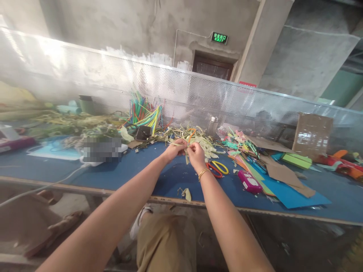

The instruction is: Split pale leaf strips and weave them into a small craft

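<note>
My left hand and my right hand meet above the blue tabletop, fingertips pinched close together. Between them is a narrow pale green leaf strip, one end hanging below the fingers. An orange strip shows just beyond the fingertips; whether it is held I cannot tell. Behind my hands lies a heap of pale leaf pieces. Close to my right wrist, red and yellow loop handles rest on the table; the rest of that tool is hidden. A small leaf scrap lies at the front edge.
A white power strip with a cable sits at left. Bundled coloured pipe cleaners stand behind. Rightward are a magenta box, blue paper, cardboard pieces and a metal flask. A perforated metal screen runs along the back.
</note>
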Action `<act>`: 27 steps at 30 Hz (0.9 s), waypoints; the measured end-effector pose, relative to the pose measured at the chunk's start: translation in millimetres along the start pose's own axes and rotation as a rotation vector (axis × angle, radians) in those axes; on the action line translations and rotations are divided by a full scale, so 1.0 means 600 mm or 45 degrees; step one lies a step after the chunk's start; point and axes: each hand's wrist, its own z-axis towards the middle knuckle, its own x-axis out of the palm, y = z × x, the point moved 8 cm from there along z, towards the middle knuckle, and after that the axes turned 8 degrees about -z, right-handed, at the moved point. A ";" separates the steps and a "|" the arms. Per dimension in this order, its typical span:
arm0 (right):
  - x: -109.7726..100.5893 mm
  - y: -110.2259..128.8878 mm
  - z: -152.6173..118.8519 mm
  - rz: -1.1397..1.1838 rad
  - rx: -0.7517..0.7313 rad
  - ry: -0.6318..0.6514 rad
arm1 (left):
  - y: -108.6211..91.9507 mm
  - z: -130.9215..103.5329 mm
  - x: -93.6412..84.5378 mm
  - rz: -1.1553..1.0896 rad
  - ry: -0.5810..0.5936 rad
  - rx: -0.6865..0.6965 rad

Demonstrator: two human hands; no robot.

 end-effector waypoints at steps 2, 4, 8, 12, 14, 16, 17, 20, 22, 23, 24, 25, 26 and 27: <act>0.005 -0.010 0.000 0.093 0.061 -0.015 | 0.005 0.002 -0.001 -0.007 -0.007 -0.012; 0.007 -0.019 -0.001 0.150 0.115 -0.034 | 0.009 0.003 -0.001 -0.012 -0.010 -0.029; 0.005 -0.027 0.000 0.149 0.143 -0.058 | 0.012 0.005 0.002 0.012 0.011 -0.053; -0.007 -0.022 0.004 0.053 0.085 -0.097 | 0.007 0.004 0.002 0.091 -0.003 -0.030; -0.011 -0.013 0.004 -0.005 0.037 -0.091 | 0.003 0.004 -0.002 0.097 -0.050 -0.002; -0.012 -0.001 0.002 -0.075 -0.037 -0.070 | 0.001 0.003 -0.009 0.096 -0.114 0.013; -0.012 0.006 0.000 -0.109 -0.080 -0.056 | 0.001 0.003 -0.013 0.097 -0.140 0.017; -0.010 0.023 -0.005 -0.202 -0.181 -0.018 | 0.000 0.004 -0.018 0.103 -0.173 0.030; -0.010 0.030 -0.008 -0.260 -0.239 -0.006 | 0.001 0.005 -0.021 0.096 -0.180 0.040; -0.010 0.033 -0.009 -0.288 -0.270 -0.006 | 0.001 0.006 -0.022 0.087 -0.185 0.043; -0.010 0.036 -0.010 -0.312 -0.298 -0.004 | 0.002 0.006 -0.024 0.075 -0.192 0.044; -0.009 0.038 -0.011 -0.330 -0.320 -0.002 | 0.003 0.007 -0.025 0.062 -0.201 0.045; -0.009 0.038 -0.011 -0.342 -0.335 0.003 | 0.004 0.008 -0.027 0.048 -0.207 0.045; -0.008 0.038 -0.011 -0.348 -0.342 0.009 | 0.005 0.008 -0.028 0.037 -0.209 0.045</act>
